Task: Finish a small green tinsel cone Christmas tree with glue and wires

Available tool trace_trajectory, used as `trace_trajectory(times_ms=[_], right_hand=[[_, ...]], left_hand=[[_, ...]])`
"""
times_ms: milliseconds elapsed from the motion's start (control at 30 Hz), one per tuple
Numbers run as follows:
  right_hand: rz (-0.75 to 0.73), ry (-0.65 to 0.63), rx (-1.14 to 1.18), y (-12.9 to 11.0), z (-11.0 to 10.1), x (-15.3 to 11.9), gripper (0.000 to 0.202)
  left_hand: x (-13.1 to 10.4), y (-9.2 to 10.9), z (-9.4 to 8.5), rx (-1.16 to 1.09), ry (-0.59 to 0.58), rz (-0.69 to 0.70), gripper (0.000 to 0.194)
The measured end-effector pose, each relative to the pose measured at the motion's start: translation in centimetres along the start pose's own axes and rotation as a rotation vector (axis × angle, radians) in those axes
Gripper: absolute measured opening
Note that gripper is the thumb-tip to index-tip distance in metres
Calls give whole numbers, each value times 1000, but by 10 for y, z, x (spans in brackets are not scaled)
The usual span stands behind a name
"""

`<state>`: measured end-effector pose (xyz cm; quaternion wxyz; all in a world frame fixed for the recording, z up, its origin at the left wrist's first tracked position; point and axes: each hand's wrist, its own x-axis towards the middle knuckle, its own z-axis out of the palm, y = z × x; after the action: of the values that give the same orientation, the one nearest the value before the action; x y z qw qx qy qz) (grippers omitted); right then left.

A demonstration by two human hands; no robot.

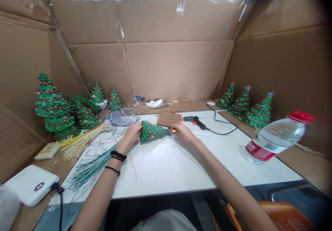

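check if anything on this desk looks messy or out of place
The thin grey wire looks untidy: its loops sprawl in a loose tangle at the back left, while the green wires lie in a bundle. I see no spill.

Bright, soft light, with the upper right corner blackened.

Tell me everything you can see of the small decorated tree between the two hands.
The small tree is a cone of green, glittery, tinsel-like material, with reddish garland bands across it. It lies on its side over the white tabletop, wide base left, narrow tip right. The left hand holds the base; the right hand is at the tip. Whether it rests on the tabletop is unclear.
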<state>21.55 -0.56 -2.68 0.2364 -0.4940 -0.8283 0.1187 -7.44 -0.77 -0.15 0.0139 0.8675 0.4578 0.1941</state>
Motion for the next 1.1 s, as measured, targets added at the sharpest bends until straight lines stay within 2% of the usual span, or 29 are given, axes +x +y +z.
trace_trajectory(times_ms=[100, 267, 400, 500, 567, 700, 867, 1100], right_hand=[[9, -6, 0, -2, 0, -1, 17], [64, -64, 32, 7, -19, -5, 12], [67, -141, 68, 14, -26, -7, 13], [51, -132, 69, 16, -24, -7, 14], [34, -119, 65, 16, -22, -6, 15], [11, -76, 43, 10, -14, -5, 18], [27, -7, 15, 0, -1, -4, 18], [59, -100, 64, 22, -16, -6, 13]], left_hand=[[2, 4, 3, -59, -11, 6, 28], [2, -3, -5, -111, -87, -23, 29], [-4, -7, -23, -5, -66, -57, 27], [-9, -11, -33, 99, -9, -136, 27], [-12, -14, -35, 151, -12, -198, 30], [-12, -15, -28, 158, -116, -276, 38], [-7, -7, -15, 8, -187, -220, 40], [-6, -9, -12, -97, -238, -240, 38]])
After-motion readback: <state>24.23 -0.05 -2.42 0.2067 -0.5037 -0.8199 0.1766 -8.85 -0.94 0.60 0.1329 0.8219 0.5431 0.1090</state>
